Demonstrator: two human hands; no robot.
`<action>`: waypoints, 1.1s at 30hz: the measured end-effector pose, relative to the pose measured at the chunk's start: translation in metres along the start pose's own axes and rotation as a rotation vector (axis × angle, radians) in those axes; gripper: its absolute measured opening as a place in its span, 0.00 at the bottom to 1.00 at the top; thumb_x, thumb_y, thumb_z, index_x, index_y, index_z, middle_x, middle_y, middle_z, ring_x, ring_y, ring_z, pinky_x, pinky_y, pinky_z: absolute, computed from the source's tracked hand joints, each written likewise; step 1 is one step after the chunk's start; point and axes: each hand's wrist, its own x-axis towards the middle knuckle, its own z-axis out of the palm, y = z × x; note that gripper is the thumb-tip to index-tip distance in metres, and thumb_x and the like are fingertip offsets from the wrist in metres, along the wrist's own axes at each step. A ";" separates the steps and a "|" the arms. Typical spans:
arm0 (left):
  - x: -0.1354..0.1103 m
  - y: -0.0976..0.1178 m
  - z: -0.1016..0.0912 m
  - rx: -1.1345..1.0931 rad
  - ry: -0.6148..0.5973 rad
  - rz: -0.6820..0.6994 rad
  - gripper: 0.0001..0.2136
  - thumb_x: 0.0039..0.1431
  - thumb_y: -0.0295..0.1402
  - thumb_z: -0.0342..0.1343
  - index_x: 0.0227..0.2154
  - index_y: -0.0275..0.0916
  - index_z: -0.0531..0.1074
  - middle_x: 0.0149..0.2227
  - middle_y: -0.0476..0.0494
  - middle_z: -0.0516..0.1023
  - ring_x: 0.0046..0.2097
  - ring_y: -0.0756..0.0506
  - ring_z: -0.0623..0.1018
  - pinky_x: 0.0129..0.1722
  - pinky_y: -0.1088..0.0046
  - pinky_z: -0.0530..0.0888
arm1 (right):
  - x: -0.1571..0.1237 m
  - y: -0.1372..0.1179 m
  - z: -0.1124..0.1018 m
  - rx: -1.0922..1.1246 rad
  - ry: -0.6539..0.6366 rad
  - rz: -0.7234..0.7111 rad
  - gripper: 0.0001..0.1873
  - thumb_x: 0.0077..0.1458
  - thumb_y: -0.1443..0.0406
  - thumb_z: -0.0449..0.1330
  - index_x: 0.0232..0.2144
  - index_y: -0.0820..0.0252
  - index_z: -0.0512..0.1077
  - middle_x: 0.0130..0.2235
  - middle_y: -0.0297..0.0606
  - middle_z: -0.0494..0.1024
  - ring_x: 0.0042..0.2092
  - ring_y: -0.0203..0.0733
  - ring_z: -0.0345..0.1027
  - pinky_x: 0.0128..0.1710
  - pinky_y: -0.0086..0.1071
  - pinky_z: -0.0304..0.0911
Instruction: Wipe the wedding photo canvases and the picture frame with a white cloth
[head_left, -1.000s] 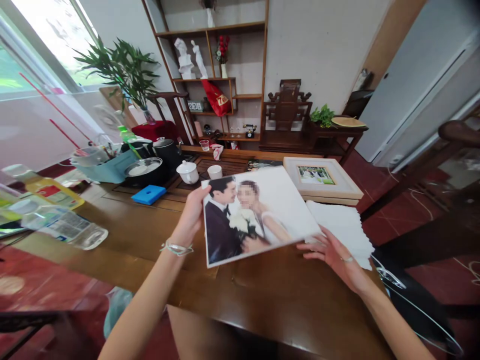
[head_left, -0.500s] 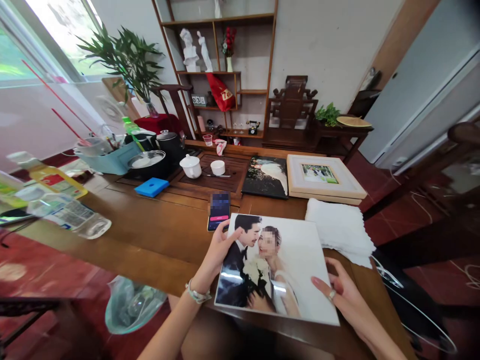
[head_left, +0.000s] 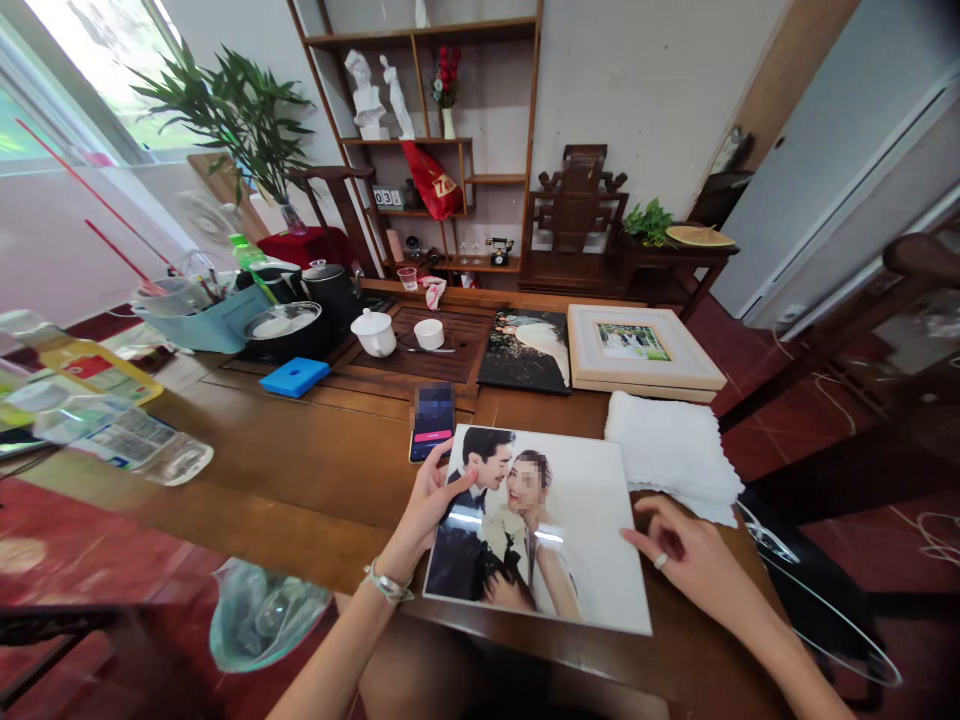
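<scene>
At the left edge of the glossy wedding-photo panel (head_left: 589,520), the left hand (head_left: 426,515) grips with its thumb laid over the printed side and its fingers mostly hidden behind, a hold that seems meant to support the panel while leaving most of the print uncovered. By the panel's right edge, the right hand (head_left: 690,552) is loosely curled, thumb tip overlapping the border; whether it presses or even touches, I cannot tell. The panel lies face up, its lower side reaching past the near edge of the wooden table (head_left: 315,450); how far the wood carries it is unclear.

Just beyond the panel's upper left corner lies a smartphone (head_left: 433,425), lit screen up, probably placed for easy reading. Beside its upper right corner sits a scalloped white cloth (head_left: 667,450), likely kept handy. Farther behind the panel lie a dark canvas print (head_left: 504,365) and a pale wooden frame (head_left: 583,345); behind and left, a tea tray (head_left: 469,355) carries a lidded gaiwan (head_left: 373,335). Past them all, a display shelf (head_left: 499,180) and carved chair (head_left: 579,205) stand near the wall (head_left: 645,90).
</scene>
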 end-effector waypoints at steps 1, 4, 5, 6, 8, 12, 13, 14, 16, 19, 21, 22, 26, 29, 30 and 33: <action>0.000 0.000 -0.001 0.003 0.002 0.000 0.35 0.41 0.36 0.73 0.53 0.41 0.64 0.31 0.49 0.82 0.28 0.47 0.81 0.28 0.75 0.76 | 0.004 0.006 -0.005 -0.072 0.082 -0.076 0.13 0.60 0.54 0.56 0.44 0.53 0.67 0.29 0.34 0.74 0.31 0.46 0.70 0.35 0.40 0.67; 0.002 0.000 -0.001 0.012 0.019 0.012 0.37 0.39 0.36 0.74 0.53 0.41 0.64 0.32 0.48 0.82 0.29 0.46 0.81 0.30 0.73 0.77 | 0.018 0.031 -0.015 -0.303 0.232 -0.294 0.25 0.59 0.60 0.55 0.57 0.57 0.62 0.55 0.50 0.71 0.56 0.59 0.63 0.55 0.52 0.60; 0.002 0.001 0.000 0.015 0.025 0.014 0.38 0.39 0.36 0.74 0.54 0.41 0.64 0.32 0.48 0.82 0.29 0.46 0.82 0.31 0.73 0.77 | 0.024 0.039 -0.015 -0.369 0.235 -0.337 0.29 0.58 0.63 0.54 0.61 0.59 0.58 0.60 0.52 0.65 0.62 0.61 0.56 0.58 0.54 0.56; 0.002 0.001 0.001 0.018 0.029 0.015 0.38 0.39 0.37 0.74 0.54 0.41 0.63 0.33 0.48 0.82 0.30 0.45 0.82 0.31 0.72 0.77 | 0.029 0.046 -0.015 -0.427 0.231 -0.359 0.32 0.58 0.65 0.53 0.64 0.60 0.54 0.64 0.53 0.60 0.65 0.62 0.51 0.60 0.56 0.54; 0.003 0.001 0.003 0.022 0.031 0.017 0.39 0.40 0.37 0.74 0.55 0.41 0.63 0.33 0.48 0.82 0.30 0.45 0.82 0.32 0.72 0.77 | 0.039 0.056 -0.011 -0.517 0.237 -0.369 0.36 0.56 0.69 0.51 0.66 0.62 0.49 0.65 0.54 0.59 0.66 0.61 0.50 0.60 0.56 0.54; 0.006 -0.001 0.006 0.034 0.027 0.034 0.39 0.41 0.36 0.73 0.57 0.40 0.62 0.33 0.48 0.82 0.29 0.48 0.81 0.33 0.74 0.77 | 0.056 0.058 -0.006 -0.661 0.287 -0.304 0.35 0.51 0.73 0.53 0.62 0.63 0.57 0.57 0.54 0.70 0.57 0.60 0.63 0.51 0.51 0.62; 0.008 -0.002 0.007 0.035 0.024 0.037 0.39 0.41 0.36 0.73 0.57 0.40 0.62 0.33 0.48 0.82 0.29 0.48 0.81 0.33 0.74 0.77 | 0.059 0.057 -0.007 -0.682 0.301 -0.293 0.33 0.49 0.73 0.53 0.60 0.64 0.62 0.55 0.53 0.73 0.54 0.60 0.65 0.48 0.50 0.63; 0.010 -0.002 0.007 0.038 0.020 0.038 0.39 0.41 0.36 0.73 0.57 0.40 0.62 0.34 0.48 0.82 0.29 0.48 0.81 0.33 0.74 0.77 | 0.062 0.057 -0.009 -0.690 0.323 -0.286 0.30 0.49 0.73 0.53 0.56 0.64 0.65 0.52 0.53 0.75 0.52 0.61 0.67 0.45 0.50 0.64; 0.014 -0.003 0.009 0.055 0.010 0.034 0.38 0.42 0.37 0.73 0.56 0.39 0.63 0.35 0.47 0.82 0.30 0.48 0.81 0.34 0.72 0.77 | 0.064 0.059 -0.015 -0.661 0.407 -0.270 0.25 0.48 0.73 0.53 0.50 0.63 0.70 0.45 0.50 0.79 0.47 0.60 0.70 0.42 0.49 0.64; 0.023 -0.004 0.013 0.121 -0.016 0.041 0.35 0.43 0.38 0.72 0.54 0.37 0.65 0.39 0.43 0.82 0.33 0.46 0.82 0.37 0.70 0.77 | 0.060 0.060 -0.024 -0.542 0.649 -0.208 0.24 0.49 0.71 0.53 0.49 0.62 0.72 0.42 0.48 0.80 0.46 0.60 0.71 0.45 0.49 0.65; 0.032 -0.006 0.017 0.188 -0.037 0.077 0.32 0.44 0.38 0.71 0.52 0.36 0.68 0.42 0.39 0.82 0.38 0.44 0.82 0.41 0.68 0.77 | 0.054 0.055 -0.025 -0.459 0.742 -0.218 0.27 0.49 0.70 0.53 0.54 0.60 0.68 0.47 0.48 0.78 0.51 0.61 0.70 0.50 0.51 0.63; 0.037 -0.008 0.019 0.228 -0.038 0.107 0.31 0.44 0.38 0.70 0.52 0.36 0.69 0.44 0.38 0.81 0.40 0.43 0.82 0.43 0.67 0.76 | 0.050 0.051 -0.023 -0.430 0.739 -0.254 0.30 0.50 0.70 0.53 0.57 0.58 0.65 0.51 0.48 0.76 0.54 0.61 0.68 0.53 0.52 0.61; 0.056 -0.016 0.027 0.428 -0.025 0.256 0.26 0.46 0.36 0.69 0.49 0.36 0.72 0.48 0.35 0.79 0.48 0.40 0.79 0.50 0.65 0.73 | 0.044 0.034 -0.003 -0.401 0.521 -0.471 0.33 0.53 0.68 0.53 0.62 0.57 0.58 0.58 0.48 0.72 0.62 0.58 0.61 0.61 0.55 0.54; 0.065 -0.020 0.034 0.581 0.020 0.354 0.23 0.49 0.37 0.67 0.48 0.38 0.73 0.47 0.38 0.80 0.47 0.40 0.80 0.50 0.65 0.73 | 0.049 0.031 0.012 -0.425 0.387 -0.481 0.33 0.51 0.68 0.52 0.61 0.58 0.60 0.58 0.47 0.72 0.62 0.57 0.60 0.62 0.56 0.51; 0.067 -0.020 0.036 0.629 0.030 0.379 0.22 0.50 0.38 0.66 0.48 0.39 0.74 0.46 0.39 0.81 0.46 0.40 0.80 0.49 0.64 0.73 | 0.053 0.033 0.014 -0.430 0.366 -0.467 0.33 0.50 0.69 0.52 0.61 0.58 0.61 0.58 0.47 0.72 0.62 0.56 0.60 0.62 0.56 0.51; 0.072 -0.020 0.043 0.758 0.050 0.452 0.18 0.51 0.38 0.65 0.46 0.40 0.75 0.45 0.39 0.80 0.50 0.36 0.78 0.53 0.60 0.71 | 0.063 0.039 0.017 -0.435 0.338 -0.446 0.34 0.49 0.70 0.52 0.60 0.60 0.62 0.59 0.48 0.71 0.63 0.56 0.58 0.62 0.55 0.51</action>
